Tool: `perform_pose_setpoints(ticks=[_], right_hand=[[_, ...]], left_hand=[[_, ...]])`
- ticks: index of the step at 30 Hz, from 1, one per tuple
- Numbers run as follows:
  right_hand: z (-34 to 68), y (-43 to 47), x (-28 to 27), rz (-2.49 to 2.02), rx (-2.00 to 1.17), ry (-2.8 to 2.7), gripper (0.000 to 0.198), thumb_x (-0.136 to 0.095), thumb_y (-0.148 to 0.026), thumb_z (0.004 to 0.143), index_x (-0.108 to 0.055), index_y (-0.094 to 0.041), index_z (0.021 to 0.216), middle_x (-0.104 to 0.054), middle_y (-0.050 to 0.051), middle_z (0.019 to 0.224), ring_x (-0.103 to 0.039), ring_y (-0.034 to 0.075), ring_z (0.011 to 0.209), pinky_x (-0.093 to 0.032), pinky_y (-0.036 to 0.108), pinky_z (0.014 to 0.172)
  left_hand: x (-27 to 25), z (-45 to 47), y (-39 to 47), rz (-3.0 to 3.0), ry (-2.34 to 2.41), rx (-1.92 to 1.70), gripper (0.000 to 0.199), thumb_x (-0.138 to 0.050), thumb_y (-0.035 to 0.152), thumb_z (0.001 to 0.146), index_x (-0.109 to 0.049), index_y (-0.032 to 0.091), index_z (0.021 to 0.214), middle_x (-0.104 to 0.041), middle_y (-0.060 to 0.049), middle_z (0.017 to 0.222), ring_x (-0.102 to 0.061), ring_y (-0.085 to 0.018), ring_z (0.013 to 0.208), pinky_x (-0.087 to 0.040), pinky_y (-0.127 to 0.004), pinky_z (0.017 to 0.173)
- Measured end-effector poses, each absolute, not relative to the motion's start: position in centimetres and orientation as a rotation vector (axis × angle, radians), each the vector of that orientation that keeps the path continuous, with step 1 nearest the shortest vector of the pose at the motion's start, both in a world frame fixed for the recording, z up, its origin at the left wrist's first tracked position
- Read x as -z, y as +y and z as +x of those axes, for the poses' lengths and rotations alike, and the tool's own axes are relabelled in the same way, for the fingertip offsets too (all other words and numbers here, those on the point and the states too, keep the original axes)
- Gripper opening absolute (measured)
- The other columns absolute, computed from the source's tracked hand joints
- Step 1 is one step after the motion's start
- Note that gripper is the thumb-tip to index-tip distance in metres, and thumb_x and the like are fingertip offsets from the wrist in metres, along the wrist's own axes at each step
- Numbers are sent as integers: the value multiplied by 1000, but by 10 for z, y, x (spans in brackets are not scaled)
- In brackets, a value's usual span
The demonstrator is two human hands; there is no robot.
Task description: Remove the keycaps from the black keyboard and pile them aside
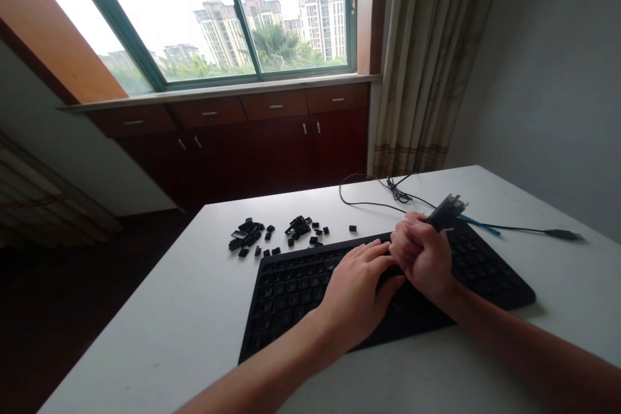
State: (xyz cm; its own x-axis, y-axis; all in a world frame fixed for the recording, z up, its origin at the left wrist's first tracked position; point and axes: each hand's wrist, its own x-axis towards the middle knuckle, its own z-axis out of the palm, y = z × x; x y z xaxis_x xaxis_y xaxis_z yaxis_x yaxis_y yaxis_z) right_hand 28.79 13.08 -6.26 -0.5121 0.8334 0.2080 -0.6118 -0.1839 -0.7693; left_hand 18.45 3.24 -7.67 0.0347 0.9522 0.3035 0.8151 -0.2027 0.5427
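Observation:
A black keyboard (301,294) lies on the white table, and many of its left-side key positions look bare of caps. Across its middle rests my left hand (359,275), fingers stretched out and lying on the keys. Just to the right of it, my right hand (420,252) is closed around a dark handheld tool (440,213) with metal pieces showing at its upper end. The tool's lower end is hidden in the fist, so its exact kind cannot be told. Behind the keyboard lie loose black keycaps in two heaps, a left heap (246,233) and a right heap (298,226).
A black cable (398,194) is bundled at the table's back edge. A thin blue strip (480,225) lies behind the keyboard's right end, near a cable plug (560,233). One stray keycap (352,228) sits apart. Beyond the white table (145,330) stand cabinets (252,155) under a window.

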Motion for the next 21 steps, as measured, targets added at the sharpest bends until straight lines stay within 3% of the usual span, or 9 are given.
perform_pose_setpoints(ticks=[5,11,17,21], right_hand=[[287,138,55,-387,-1897,-926,42,-65,-29,82,-34,-23,54,-27,-9,44,-15,7,37,-16,24,35],[284,146,58,-437,-1838,-944,40,-67,-27,84,-37,-22,58,-30,-9,47,-23,7,39,-21,23,37],[274,144,62,-531,-1835,-1067,43,-71,-31,84,-38,-22,58,-30,-9,49,-23,6,40,-22,22,37],[261,142,64,-572,-1778,-1128,42,-73,-34,84,-40,-22,61,-32,-10,49,-25,6,41,-23,21,38]], left_hand=[[64,167,36,1978,1819,-993,12,-69,32,95,-76,24,101,-74,-4,118,-70,-23,108,-55,-35,100],[35,97,36,1933,2225,-739,21,-61,38,96,-78,25,100,-74,-3,99,-70,-20,81,-54,-33,76],[28,43,32,1838,2470,-473,27,-57,42,94,-76,24,98,-76,-5,94,-70,-25,84,-51,-34,73],[29,43,33,1825,2499,-472,30,-58,44,94,-75,21,104,-75,-9,104,-70,-28,92,-53,-38,82]])
